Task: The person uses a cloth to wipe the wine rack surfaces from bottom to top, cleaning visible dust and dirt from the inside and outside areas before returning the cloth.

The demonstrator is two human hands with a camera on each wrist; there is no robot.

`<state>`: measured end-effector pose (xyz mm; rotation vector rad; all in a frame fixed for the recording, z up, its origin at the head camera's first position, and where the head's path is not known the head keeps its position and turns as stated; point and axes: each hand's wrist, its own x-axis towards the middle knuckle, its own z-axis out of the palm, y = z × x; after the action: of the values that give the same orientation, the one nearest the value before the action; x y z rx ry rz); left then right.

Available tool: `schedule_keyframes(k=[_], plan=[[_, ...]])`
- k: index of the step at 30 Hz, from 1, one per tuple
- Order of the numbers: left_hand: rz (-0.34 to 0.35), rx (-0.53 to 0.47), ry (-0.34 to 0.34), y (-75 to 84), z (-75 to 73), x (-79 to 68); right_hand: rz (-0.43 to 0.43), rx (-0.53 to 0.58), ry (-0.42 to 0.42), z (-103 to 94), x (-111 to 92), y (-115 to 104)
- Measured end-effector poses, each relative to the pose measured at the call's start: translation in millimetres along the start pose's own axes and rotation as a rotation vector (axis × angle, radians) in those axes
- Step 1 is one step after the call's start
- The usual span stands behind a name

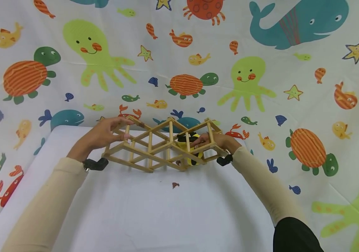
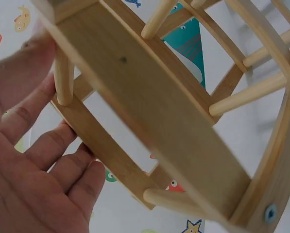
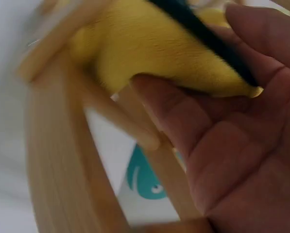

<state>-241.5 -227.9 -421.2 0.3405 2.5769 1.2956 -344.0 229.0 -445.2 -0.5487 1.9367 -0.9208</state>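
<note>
A wooden expanding lattice rack [image 1: 171, 131] stretches across the white surface in the head view, made of crossed slats and round dowels. My left hand [image 1: 102, 133] grips its left end. In the left wrist view that hand's thumb and fingers [image 2: 52, 145] lie around a corner dowel and against a slat. At the right end, my right hand [image 1: 223, 141] reaches into the lattice and holds a yellow and black plush toy [image 3: 140, 53]. Slats partly hide the toy. The right wrist view has fingers [image 3: 171, 109] beneath the toy and the thumb at its far side.
A white-covered table [image 1: 163, 217] lies under the rack. Behind it hangs a white cloth [image 1: 154, 31] printed with sea animals. One small brown scrap [image 1: 175, 185] lies in front of the rack. Each wrist carries a black camera [image 1: 96, 163].
</note>
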Motion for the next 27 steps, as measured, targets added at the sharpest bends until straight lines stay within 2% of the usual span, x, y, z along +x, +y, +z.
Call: schedule_keyframes(k=[4,8,12,15,19,21,23,27], plan=[[-0.018,0.017,0.007,0.2,3.3,-0.2,-0.075,-0.011,0.132,3.4,-6,2],[0.011,0.038,0.007,2.5,5.0,0.6,-0.148,-0.022,0.272,10.9,-7,5],[0.026,0.053,-0.005,6.3,5.4,2.6,-0.134,0.083,0.384,18.3,-11,10],[0.024,0.058,-0.005,8.4,4.8,4.3,-0.132,0.095,0.471,19.5,-11,15],[0.030,0.062,0.003,8.2,4.9,5.3,-0.137,-0.014,0.714,11.7,-18,22],[0.028,0.055,0.002,7.6,6.0,5.0,-0.135,-0.021,0.813,5.3,-26,28],[0.030,0.053,0.001,6.4,6.8,3.9,-0.152,0.044,0.867,-0.1,-35,34],[0.029,0.051,0.006,4.1,7.1,-1.5,-0.207,0.197,0.883,-5.1,-51,42]])
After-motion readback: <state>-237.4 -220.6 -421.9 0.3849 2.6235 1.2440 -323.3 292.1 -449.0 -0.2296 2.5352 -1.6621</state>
